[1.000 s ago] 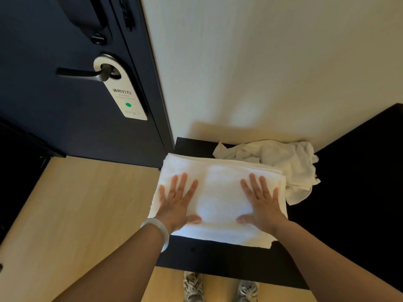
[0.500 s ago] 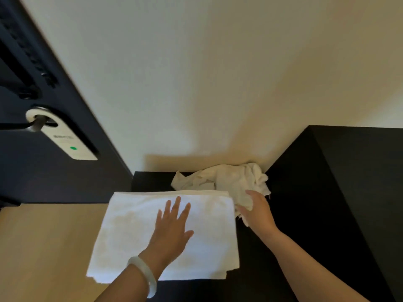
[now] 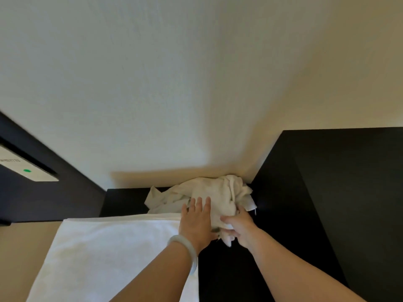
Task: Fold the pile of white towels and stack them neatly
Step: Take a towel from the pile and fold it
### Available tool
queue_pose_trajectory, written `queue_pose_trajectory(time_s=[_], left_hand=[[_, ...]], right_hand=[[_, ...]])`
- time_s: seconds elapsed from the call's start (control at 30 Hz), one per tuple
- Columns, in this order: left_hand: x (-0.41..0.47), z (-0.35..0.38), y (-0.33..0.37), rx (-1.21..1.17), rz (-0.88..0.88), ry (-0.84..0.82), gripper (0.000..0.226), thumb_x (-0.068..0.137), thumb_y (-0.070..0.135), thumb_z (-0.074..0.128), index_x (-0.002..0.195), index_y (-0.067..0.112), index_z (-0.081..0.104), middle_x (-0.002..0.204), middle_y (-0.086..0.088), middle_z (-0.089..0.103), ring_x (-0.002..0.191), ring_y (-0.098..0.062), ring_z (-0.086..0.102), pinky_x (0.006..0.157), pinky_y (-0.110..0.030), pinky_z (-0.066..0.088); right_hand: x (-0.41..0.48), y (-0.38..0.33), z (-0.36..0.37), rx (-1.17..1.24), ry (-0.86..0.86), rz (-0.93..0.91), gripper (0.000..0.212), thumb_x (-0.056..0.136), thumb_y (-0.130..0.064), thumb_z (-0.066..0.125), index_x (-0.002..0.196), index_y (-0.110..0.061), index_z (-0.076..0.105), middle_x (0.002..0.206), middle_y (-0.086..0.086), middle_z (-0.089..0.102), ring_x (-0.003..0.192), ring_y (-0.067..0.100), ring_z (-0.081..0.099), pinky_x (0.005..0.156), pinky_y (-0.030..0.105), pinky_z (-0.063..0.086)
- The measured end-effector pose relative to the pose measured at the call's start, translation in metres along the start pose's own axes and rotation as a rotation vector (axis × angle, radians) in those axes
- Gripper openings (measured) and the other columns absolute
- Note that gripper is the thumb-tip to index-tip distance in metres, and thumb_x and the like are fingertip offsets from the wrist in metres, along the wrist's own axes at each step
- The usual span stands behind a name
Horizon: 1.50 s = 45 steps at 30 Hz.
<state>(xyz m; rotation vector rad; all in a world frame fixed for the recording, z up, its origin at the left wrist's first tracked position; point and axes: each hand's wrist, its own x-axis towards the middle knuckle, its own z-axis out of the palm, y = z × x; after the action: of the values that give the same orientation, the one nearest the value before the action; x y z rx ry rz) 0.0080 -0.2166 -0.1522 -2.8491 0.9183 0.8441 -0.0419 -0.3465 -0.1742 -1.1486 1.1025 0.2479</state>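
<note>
while the right grip (image 3: 239, 229) pinches the near edge of the crumpled towel (image 3: 209, 192), thumb and fingers curled round a fold of it, the left grip (image 3: 196, 223) lies wide and flat on the same cloth, fingers straight, holding nothing. the crumpled towel sits bunched in the far corner of the dark surface (image 3: 124, 201), against the wall (image 3: 196, 83), just beyond the folded towels (image 3: 109, 247), which lie squared on the near left with one side reaching out over the floor (image 3: 24, 247).

the step in hand looks like drawing the loose towel out to fold it. the risks, as i judge them: the right grip has only a small bunch, so a quick pull could let the cloth slip free or come up twisted, its corners hard to find. dragging it low across the folded towels could ruffle their top layer or nudge them off the edge they overhang. the left forearm crosses them too, and the bracelet (image 3: 189, 249) could snag the top layer.
</note>
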Motion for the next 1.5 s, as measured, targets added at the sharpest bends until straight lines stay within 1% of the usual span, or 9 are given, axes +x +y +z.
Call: queue_pose_trajectory(time_s=[0.2,0.33,0.57,0.77,0.87,1.03,1.17,1.3,1.5], left_hand=[[-0.015,-0.027,0.004,-0.289,-0.053,0.050,0.110,0.086,0.046,0.070,0.156,0.028,-0.013,0.165,-0.007,0.001,0.152,-0.028,0.007,0.120,-0.046,0.018],[-0.030,-0.072,0.014,-0.576,0.047,0.170,0.098,0.085,0.042,0.071,0.153,0.042,0.001,0.158,0.000,0.019,0.143,-0.026,0.029,0.112,-0.038,0.034],[-0.057,-0.157,0.064,-0.707,0.275,0.279,0.102,0.079,0.042,0.078,0.156,0.029,0.012,0.148,0.002,0.031,0.133,-0.018,0.039,0.095,-0.021,0.031],[-0.081,-0.221,0.131,-0.928,0.378,0.488,0.021,0.100,0.023,0.052,0.117,0.016,0.062,0.113,-0.003,0.067,0.098,-0.013,0.058,0.070,-0.018,0.042],[-0.090,-0.268,0.172,-1.016,0.467,0.595,0.018,0.100,0.017,0.050,0.102,0.007,0.064,0.100,-0.005,0.069,0.092,-0.016,0.061,0.063,-0.007,0.041],[-0.097,-0.344,0.262,-1.208,0.499,0.674,0.019,0.102,0.019,0.043,0.099,0.012,0.060,0.090,0.003,0.062,0.080,-0.010,0.056,0.070,-0.022,0.047],[-0.067,-0.333,0.320,-0.882,0.414,0.646,0.017,0.102,0.015,0.042,0.099,0.008,0.056,0.099,-0.008,0.064,0.088,-0.022,0.057,0.072,-0.032,0.042],[-0.037,-0.286,0.335,-0.483,0.181,0.517,0.019,0.097,0.003,0.040,0.090,0.007,0.057,0.105,-0.019,0.066,0.099,-0.034,0.062,0.071,-0.027,0.036],[-0.044,-0.269,0.337,-0.511,0.036,0.575,0.025,0.093,0.001,0.048,0.101,0.005,0.071,0.095,-0.008,0.063,0.082,-0.020,0.054,0.056,-0.020,0.037]], right_hand=[[-0.038,-0.054,-0.011,0.453,-0.122,-0.124,0.028,0.095,0.006,0.055,0.123,-0.003,0.058,0.114,0.020,0.065,0.109,0.032,0.062,0.087,0.037,0.052],[-0.106,-0.110,-0.048,0.475,-0.269,-0.232,0.028,0.095,0.000,0.057,0.123,0.000,0.061,0.114,0.021,0.068,0.106,0.031,0.065,0.083,0.036,0.053],[-0.242,-0.186,-0.110,0.427,-0.273,-0.489,0.035,0.079,0.001,0.062,0.113,0.007,0.064,0.095,0.017,0.071,0.085,0.024,0.069,0.075,0.032,0.058],[-0.335,-0.247,-0.178,0.645,-0.259,-0.729,0.054,0.050,0.005,0.086,0.100,0.005,0.065,0.090,0.014,0.069,0.076,0.019,0.070,0.071,0.027,0.061],[-0.367,-0.273,-0.225,0.720,-0.201,-0.846,0.028,0.076,0.003,0.064,0.104,0.003,0.062,0.086,0.010,0.070,0.070,0.014,0.069,0.066,0.023,0.058],[-0.343,-0.298,-0.320,0.834,-0.193,-0.927,0.024,0.094,0.004,0.051,0.117,0.003,0.059,0.105,0.016,0.070,0.083,0.021,0.073,0.077,0.031,0.061],[-0.263,-0.285,-0.395,0.491,0.097,-0.707,0.017,0.098,-0.004,0.054,0.114,-0.004,0.061,0.114,0.017,0.064,0.098,0.029,0.066,0.066,0.035,0.060],[-0.188,-0.243,-0.447,-0.061,0.338,-0.488,0.033,0.099,-0.014,0.057,0.130,-0.001,0.058,0.124,0.018,0.062,0.108,0.033,0.058,0.081,0.041,0.050],[-0.167,-0.236,-0.483,-0.074,0.256,-0.422,0.044,0.095,-0.021,0.066,0.136,-0.005,0.057,0.130,0.020,0.061,0.117,0.037,0.057,0.100,0.046,0.047]])
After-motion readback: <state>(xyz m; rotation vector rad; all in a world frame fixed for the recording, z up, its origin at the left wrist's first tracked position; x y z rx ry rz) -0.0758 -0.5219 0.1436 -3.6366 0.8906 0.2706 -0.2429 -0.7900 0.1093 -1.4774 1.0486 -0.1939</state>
